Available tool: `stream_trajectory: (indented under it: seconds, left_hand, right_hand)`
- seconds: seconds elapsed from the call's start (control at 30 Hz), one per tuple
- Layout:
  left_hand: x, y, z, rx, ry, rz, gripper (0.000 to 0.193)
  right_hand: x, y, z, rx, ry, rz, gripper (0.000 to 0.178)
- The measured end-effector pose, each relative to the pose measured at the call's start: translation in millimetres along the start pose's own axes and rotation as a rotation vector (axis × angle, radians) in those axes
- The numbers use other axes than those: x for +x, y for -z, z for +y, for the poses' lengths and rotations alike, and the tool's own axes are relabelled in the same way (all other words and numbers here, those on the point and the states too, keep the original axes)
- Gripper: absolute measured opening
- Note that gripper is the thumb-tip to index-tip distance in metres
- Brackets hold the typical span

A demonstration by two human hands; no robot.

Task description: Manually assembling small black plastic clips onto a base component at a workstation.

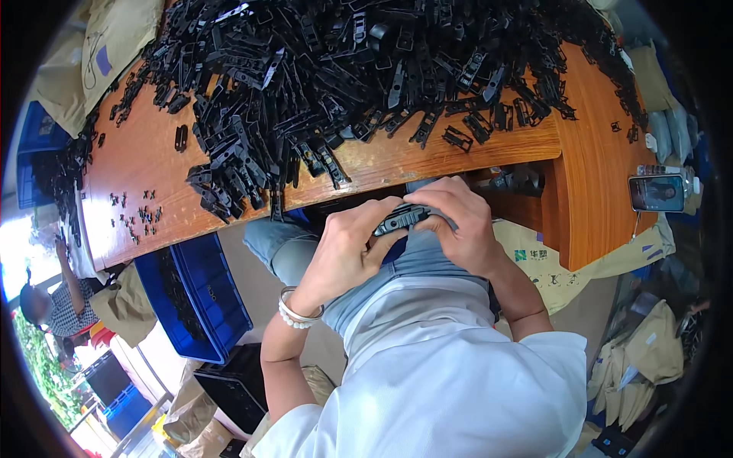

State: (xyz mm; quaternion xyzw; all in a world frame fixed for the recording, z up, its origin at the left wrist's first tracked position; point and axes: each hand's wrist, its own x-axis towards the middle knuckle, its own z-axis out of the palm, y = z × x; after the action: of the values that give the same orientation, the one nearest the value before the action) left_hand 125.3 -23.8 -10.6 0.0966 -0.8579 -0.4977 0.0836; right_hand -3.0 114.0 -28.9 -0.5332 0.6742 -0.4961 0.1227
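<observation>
Between both hands, above my lap, I hold a dark plastic part (402, 219), long and narrow with raised details along its side. My left hand (353, 246) grips its left end, thumb below and fingers over the top. My right hand (458, 223) is closed on the other end, the thumb pressed against the near side. The fingers hide part of the piece. Just beyond my hands, a large heap of black plastic parts (328, 91) covers much of the wooden table (382, 162), some hanging over its front edge.
Small dark pieces (145, 216) lie scattered at the table's left. A blue crate (215, 298) with black parts stands below that side. A phone (657, 194) with a lit screen is at the right. Brown sacks (649, 343) are piled lower right. Another person (65, 301) is at far left.
</observation>
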Motion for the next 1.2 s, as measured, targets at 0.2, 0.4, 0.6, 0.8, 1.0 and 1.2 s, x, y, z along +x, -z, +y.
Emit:
stream_trajectory:
  seconds: [0.2,0.4,0.6,0.8,1.0,1.2]
  left_hand:
    - [-13,-5,-19,-0.377,0.142,-0.016,0.039]
    - [-39,-12,-53,0.198,0.177,0.178,0.032]
    - [-50,8,-38,0.292,0.071,0.339,0.015]
    - [-27,122,-67,0.456,0.25,0.965,0.006]
    - [-14,218,-165,0.612,0.473,0.877,0.025]
    - [-2,217,-165,0.794,0.353,0.857,0.029]
  right_hand:
    - [1,-2,3,0.068,-0.03,-0.031,0.024]
    - [-4,1,17,-0.19,-0.054,0.242,0.019]
    - [8,10,37,-0.732,-0.076,0.367,0.015]
    - [1,7,30,-0.667,-0.011,0.419,0.01]
    - [-10,-9,16,-0.461,0.039,0.271,0.016]
    - [-10,-14,8,-0.384,0.053,0.296,0.017]
